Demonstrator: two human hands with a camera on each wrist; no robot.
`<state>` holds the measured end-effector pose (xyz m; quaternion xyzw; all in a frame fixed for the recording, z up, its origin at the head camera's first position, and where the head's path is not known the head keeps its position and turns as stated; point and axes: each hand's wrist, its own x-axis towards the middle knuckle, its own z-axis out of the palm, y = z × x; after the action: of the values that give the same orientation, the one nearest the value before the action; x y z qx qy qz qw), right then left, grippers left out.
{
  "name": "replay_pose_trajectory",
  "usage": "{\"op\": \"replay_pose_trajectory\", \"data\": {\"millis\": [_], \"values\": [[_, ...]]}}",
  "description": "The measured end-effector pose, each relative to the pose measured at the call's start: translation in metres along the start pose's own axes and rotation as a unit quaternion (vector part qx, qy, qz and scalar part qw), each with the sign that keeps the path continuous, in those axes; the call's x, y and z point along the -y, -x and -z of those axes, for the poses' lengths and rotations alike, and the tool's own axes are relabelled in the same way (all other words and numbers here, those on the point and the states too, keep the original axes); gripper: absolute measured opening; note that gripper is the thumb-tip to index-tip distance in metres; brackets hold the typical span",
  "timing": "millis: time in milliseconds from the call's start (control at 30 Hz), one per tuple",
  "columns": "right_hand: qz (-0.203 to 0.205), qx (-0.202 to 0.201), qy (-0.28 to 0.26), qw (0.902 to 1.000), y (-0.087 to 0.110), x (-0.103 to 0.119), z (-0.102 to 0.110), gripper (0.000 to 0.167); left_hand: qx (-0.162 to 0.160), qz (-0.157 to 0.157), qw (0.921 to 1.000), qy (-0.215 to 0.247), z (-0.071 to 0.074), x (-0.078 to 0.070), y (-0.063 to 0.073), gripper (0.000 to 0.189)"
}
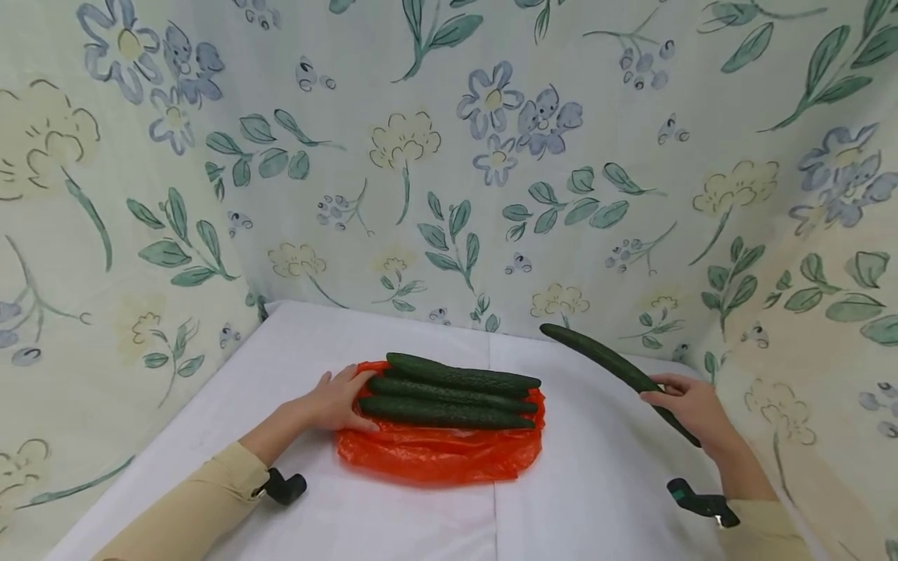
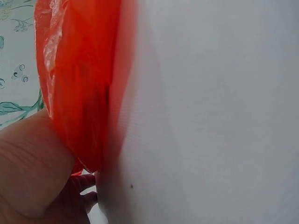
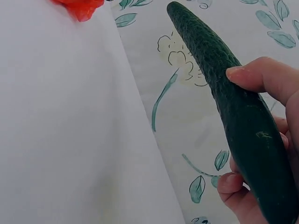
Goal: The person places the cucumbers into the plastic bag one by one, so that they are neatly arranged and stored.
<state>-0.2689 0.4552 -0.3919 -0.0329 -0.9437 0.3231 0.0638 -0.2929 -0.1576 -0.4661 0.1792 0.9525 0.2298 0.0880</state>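
Raised over the right side of the table, a long dark green cucumber (image 1: 599, 354) is pinched in my right hand (image 1: 691, 405). The right wrist view shows the thumb across the near face of this bumpy cucumber (image 3: 247, 116) and fingers behind it. Three more cucumbers (image 1: 449, 411) lie side by side on a red plastic bag (image 1: 442, 460) in the middle. My left hand (image 1: 342, 401) rests at their left ends, thumb and fingers spread along the bag's edge. In the left wrist view the crinkled bag (image 2: 79, 84) hides part of that hand (image 2: 37, 172).
A white cloth covers the table (image 1: 582, 483), with a seam down its middle. Floral fabric (image 1: 449, 156) hangs behind and on both sides, close to the table's edges. Each wrist carries a small black mount (image 1: 284, 487).
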Motion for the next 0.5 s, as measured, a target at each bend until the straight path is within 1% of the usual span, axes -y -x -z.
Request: {"op": "replay_pose_trajectory", "data": {"millis": [200,367,500], "values": [[0.03,0.011,-0.013,0.9994,0.0,0.025,-0.004,0.057,0.001,-0.001,1.0,0.003,0.002,0.0,0.001,0.105],[0.035,0.019,-0.029,0.9988,-0.002,0.04,-0.011,0.055,0.004,-0.001,1.0,0.003,0.002,0.001,0.002,0.105],[0.05,0.027,-0.031,0.9979,-0.004,0.048,-0.015,0.053,0.001,-0.001,1.0,0.001,0.001,0.003,0.0,0.106]]}}
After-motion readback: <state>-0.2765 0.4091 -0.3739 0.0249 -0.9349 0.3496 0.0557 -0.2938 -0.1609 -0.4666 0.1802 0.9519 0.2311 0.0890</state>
